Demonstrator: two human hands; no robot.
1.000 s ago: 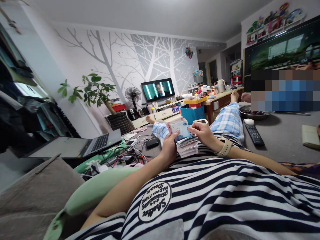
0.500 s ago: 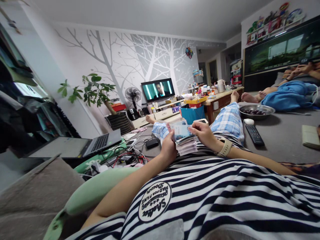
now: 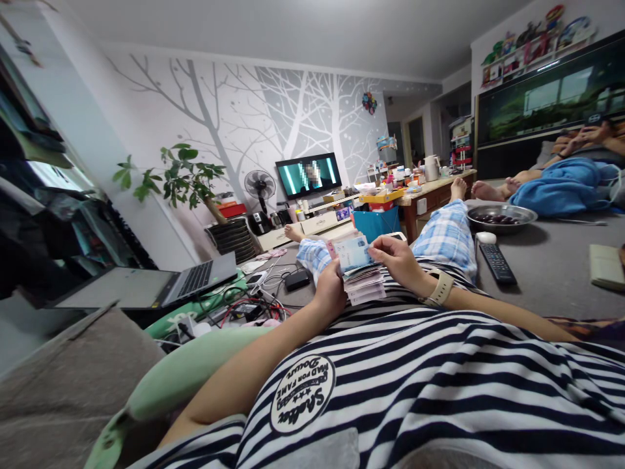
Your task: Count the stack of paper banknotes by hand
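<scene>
Left hand (image 3: 329,286) grips the banknotes (image 3: 355,255) above the lap, right hand (image 3: 396,260) pinching their right edge! Black box (image 3: 296,281) and tangled cables (image 3: 247,301) crowd the left; rightward, past remote (image 3: 497,263) and steel bowl (image 3: 526,215), grey couch (image 3: 551,273) spreads toward a booklet (image 3: 605,264).

Softly lit from the ceiling (image 3: 293,32), top centre; dim around the clothes (image 3: 29,225), far left. Reflective on the glass (image 3: 551,98), upper right. Stretched toward the edges, pixelated on the television (image 3: 308,176).
</scene>
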